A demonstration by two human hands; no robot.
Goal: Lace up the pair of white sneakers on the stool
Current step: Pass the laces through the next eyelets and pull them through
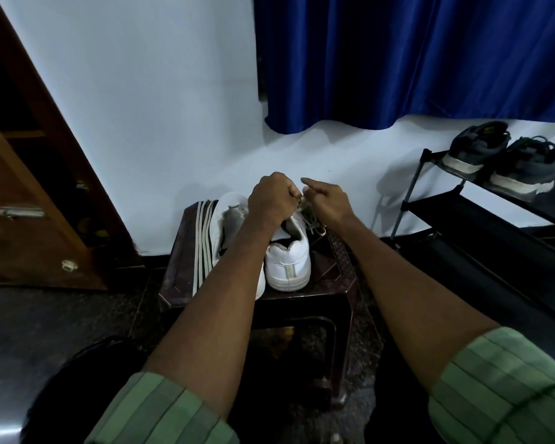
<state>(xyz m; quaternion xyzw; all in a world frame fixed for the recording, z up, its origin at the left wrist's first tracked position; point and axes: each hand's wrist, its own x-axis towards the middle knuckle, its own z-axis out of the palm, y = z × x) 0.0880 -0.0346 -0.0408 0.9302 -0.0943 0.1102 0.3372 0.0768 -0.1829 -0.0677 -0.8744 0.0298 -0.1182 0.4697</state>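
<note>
Head camera looked down at two white sneakers [287,264] on a dark stool [330,277]. Both hands, left hand [271,200] and right hand [329,201], pinched a lace [303,205] above the right sneaker.

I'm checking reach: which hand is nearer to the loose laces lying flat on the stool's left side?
Left. The left hand is just right of the loose laces; the right hand is farther right, beyond the sneaker.

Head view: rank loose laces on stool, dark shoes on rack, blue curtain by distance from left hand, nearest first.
1. Loose laces, on the stool just left of the left hand.
2. Dark shoes, on the rack far right.
3. Blue curtain, up on the back wall.
</note>
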